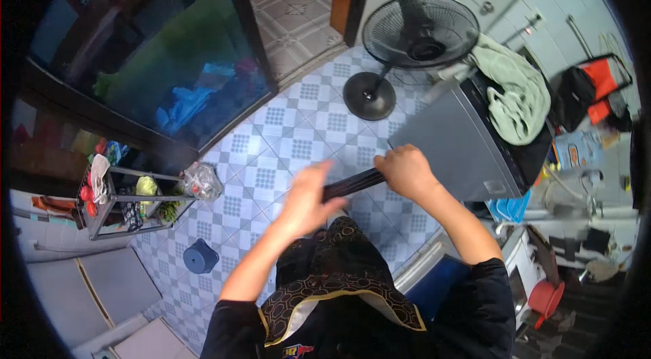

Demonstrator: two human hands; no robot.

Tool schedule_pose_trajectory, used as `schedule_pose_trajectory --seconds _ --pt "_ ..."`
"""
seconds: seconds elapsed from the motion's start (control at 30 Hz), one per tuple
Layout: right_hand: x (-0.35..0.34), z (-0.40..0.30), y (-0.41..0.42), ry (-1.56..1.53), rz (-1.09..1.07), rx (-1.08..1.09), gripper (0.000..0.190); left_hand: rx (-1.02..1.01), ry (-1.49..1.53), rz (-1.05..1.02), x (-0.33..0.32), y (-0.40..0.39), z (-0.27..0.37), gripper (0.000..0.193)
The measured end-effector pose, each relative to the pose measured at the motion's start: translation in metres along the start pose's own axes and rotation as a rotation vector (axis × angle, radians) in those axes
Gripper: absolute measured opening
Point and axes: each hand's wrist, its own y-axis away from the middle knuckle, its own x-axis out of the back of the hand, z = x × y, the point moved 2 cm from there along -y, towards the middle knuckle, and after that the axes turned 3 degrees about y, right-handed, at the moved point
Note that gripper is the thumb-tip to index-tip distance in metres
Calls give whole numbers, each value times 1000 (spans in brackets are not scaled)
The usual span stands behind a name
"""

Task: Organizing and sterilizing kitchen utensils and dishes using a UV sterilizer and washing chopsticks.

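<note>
My right hand is closed around one end of a dark, narrow bundle, which looks like strands or folded cloth; its exact kind cannot be told. The bundle slants down to the left towards my left hand. That hand is blurred, its thumb and fingers spread around the bundle's other end, and whether it grips cannot be told. Both hands are in front of my body, above a patterned apron. A thin dark tip sticks up above my right fist.
A black standing fan and a grey appliance bearing a green cloth are ahead to the right. On the left are a metal rack with vegetables, a plastic bag, a blue stool and a dark glass-panelled door.
</note>
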Motion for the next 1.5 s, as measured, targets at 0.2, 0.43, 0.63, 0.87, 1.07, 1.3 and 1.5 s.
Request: schedule_pose_trajectory --seconds 0.2,0.43,0.63,0.87,1.07,1.3,1.5 --pt "35 35 -105 214 640 26 43 334 620 -157 -28 -84 -57 21" --pt "-79 41 -184 -1565 234 -128 49 339 1561 119 18 -210 -91 21" --pt "-47 91 -271 -1950 -176 -117 24 310 1208 176 74 -303 -106 23" --pt "-39 184 -409 -1950 -194 -183 27 171 1104 -85 121 -453 -168 25" --pt "-10 257 -534 -1803 9 -487 21 57 1195 -262 184 -600 -215 23" --pt "-57 322 -631 -1729 252 -291 39 -144 1230 -196 271 -729 -213 34" --pt "-71 395 -729 -1670 452 -88 59 -163 1138 -128 303 -812 -231 35"
